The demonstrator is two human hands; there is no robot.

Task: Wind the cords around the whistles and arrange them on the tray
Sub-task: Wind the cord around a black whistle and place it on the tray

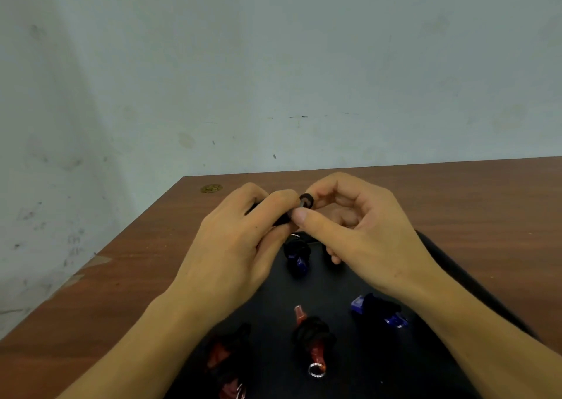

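Small dark whistle, held above the far edge of the black flat tray; long axis slants from lower left up to the right, round end toward the right hand. Both hands pinch it: left hand fingers curled round its body, right hand thumb and forefinger narrow on the tip. On the tray, cord-wound: two blue plastic whistles, two red plastic whistles. Tray sits on the brown wooden worktop.

Tray on table; four wound whistles on tray, below hands.
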